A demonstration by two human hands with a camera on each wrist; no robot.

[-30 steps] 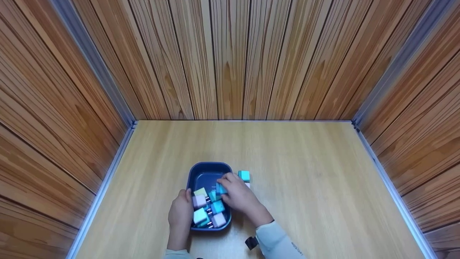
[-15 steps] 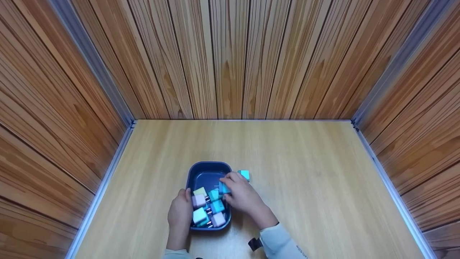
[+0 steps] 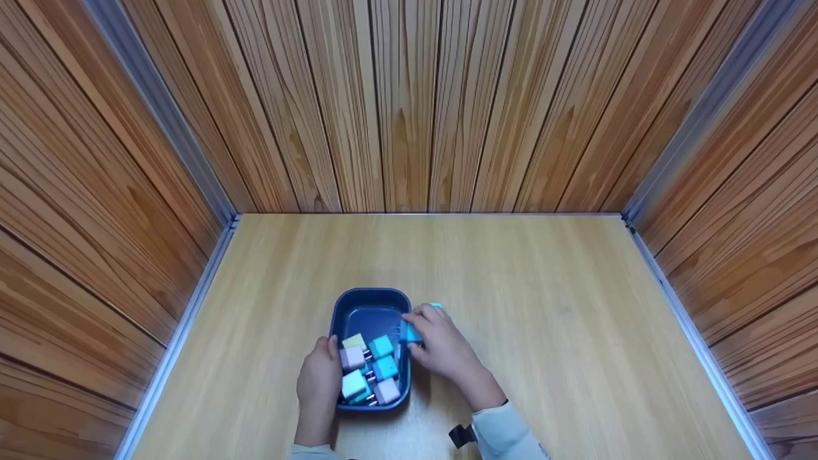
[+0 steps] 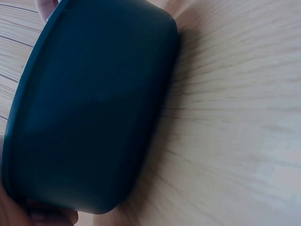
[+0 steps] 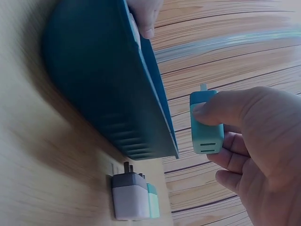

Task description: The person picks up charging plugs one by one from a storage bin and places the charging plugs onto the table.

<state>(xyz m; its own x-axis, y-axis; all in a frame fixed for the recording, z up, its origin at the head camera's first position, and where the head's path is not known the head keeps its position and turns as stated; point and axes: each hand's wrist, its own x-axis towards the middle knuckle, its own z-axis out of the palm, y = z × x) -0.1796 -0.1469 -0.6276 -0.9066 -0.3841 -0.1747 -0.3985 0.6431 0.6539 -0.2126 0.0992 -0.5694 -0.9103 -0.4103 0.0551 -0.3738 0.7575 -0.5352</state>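
Observation:
A dark blue plastic bin [image 3: 372, 292] stands on the table, with several charger plugs in its near half. My left hand [image 3: 319, 374] grips the bin's left side, thumb over the rim; the left wrist view shows the bin's outer wall [image 4: 94, 103] and fingers at its end. Between the thumb and fingers of my right hand [image 3: 447, 348] is a teal charger plug [image 5: 207, 134], pinched at the bin's right rim. Its prongs point toward the bin in the head view, and two USB slots show in the right wrist view.
Beside the bin's right wall, a lilac and grey charger plug [image 5: 130, 200] and a teal charger plug [image 5: 153, 200] rest on the table. My right hand mostly covers them in the head view. Wood-panelled walls [image 3: 409, 128] enclose the table [image 3: 543, 306] on three sides.
My right hand has moved right with the teal charger plug, from over the bin's inside to its right rim. The left hand and the bin have stayed put.

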